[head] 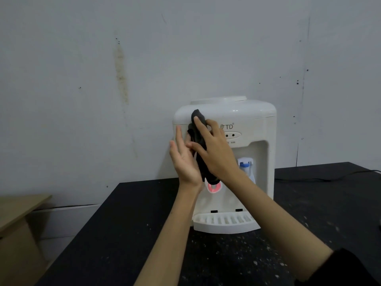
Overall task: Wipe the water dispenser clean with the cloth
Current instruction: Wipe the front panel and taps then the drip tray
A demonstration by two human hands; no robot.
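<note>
A: Where's the cloth (pixel 199 141)?
B: Pressed flat under the right hand (pixel 214 153), fingers spread, at ten o'clock on the water dispenser (pixel 253 120). The left hand (pixel 184 159) is open, steadying the side.
A: Advice?
B: I'd keep the palm flat and stroke downward toward six.

A grey wall (pixel 82 58) bears a brownish vertical stain (pixel 121 71) and dark specks. A black, dusty table (pixel 123 234) stands against it; perhaps a cardboard box (pixel 18 234) sits at left. Light is dim.
</note>
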